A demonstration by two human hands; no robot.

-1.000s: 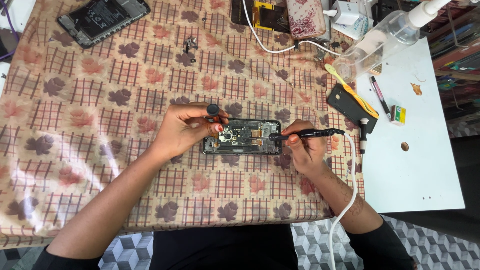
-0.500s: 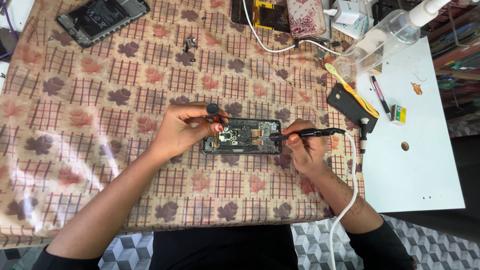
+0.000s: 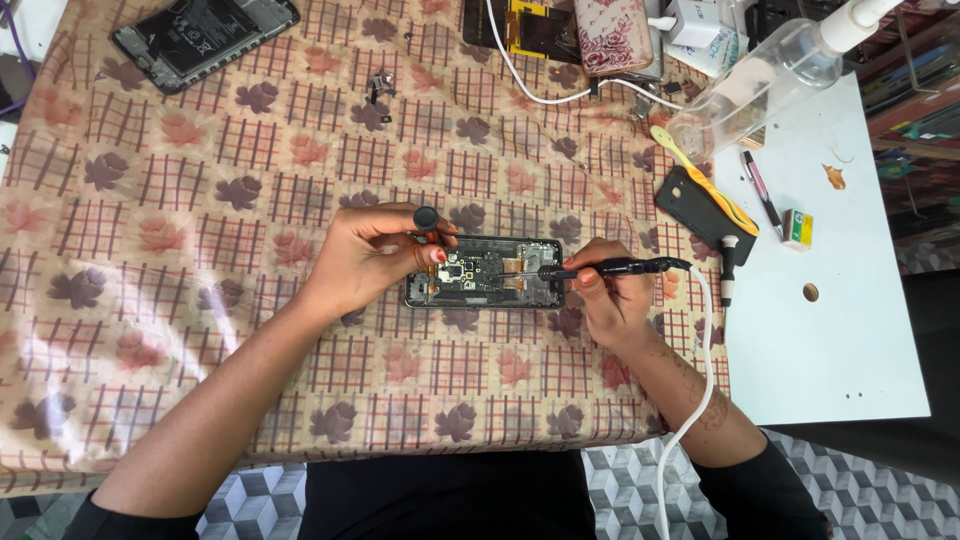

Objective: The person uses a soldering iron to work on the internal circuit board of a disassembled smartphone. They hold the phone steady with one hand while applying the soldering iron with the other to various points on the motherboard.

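Observation:
An opened phone (image 3: 487, 274) lies on the patterned tablecloth, its circuit board showing. My left hand (image 3: 368, 253) rests at the phone's left end, fingers closed on a small black-capped tool (image 3: 427, 220) held upright over the board. My right hand (image 3: 604, 292) is at the phone's right end and grips a black pen-shaped tool (image 3: 612, 267) with a white cable (image 3: 692, 400). That tool lies level, its tip pointing left at the board.
Another opened phone (image 3: 200, 35) lies at the far left. A black case with a yellow tool (image 3: 706, 205), a pen (image 3: 761, 192), a clear bottle (image 3: 762, 82) and chargers with white cables (image 3: 560, 85) crowd the far right. A white board (image 3: 840, 340) adjoins the cloth.

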